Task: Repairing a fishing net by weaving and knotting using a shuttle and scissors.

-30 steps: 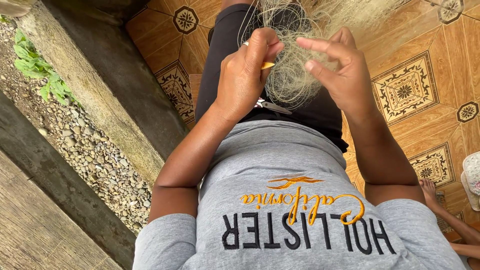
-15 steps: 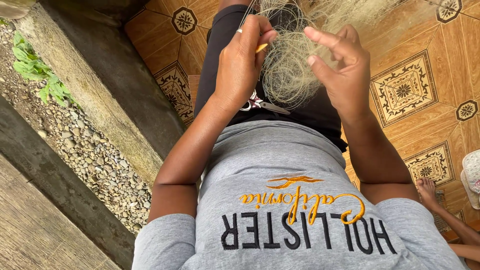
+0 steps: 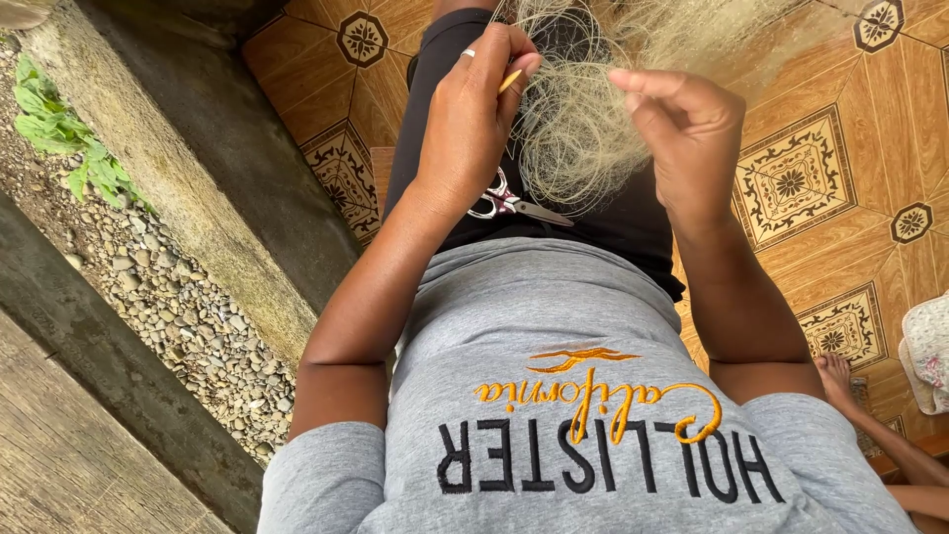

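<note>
A seated person looks down at their own lap, where both hands work on a tangle of pale, fine netting (image 3: 578, 138). The left hand (image 3: 474, 109) is closed around a slim yellow tool (image 3: 510, 80), pinched between thumb and fingertips; only its tip shows, so its kind cannot be told. A ring sits on one finger of this hand. The right hand (image 3: 692, 133) is half curled, fingers bent inward, with strands of the netting gathered or held against them; the exact grip is hidden.

The netting is bunched between the two hands and spreads away toward the far side of the tiled floor (image 3: 811, 178). How much of it has been worked cannot be read from the mesh; the loose, bunched part between the hands looks like the portion in hand, and the job seems to be midway rather than ending.

Small scissors (image 3: 509, 204) with pale handles lie on the dark shorts (image 3: 633, 222), just under the netting and near the left wrist, untouched. A grey printed shirt (image 3: 554, 396) fills the lower view. To the left run a concrete ledge (image 3: 188, 188), a gravel strip (image 3: 168, 307) and some green plants (image 3: 69, 138). At the right edge, another person's foot (image 3: 838, 376) rests on the floor. Nothing blocks the hands.
</note>
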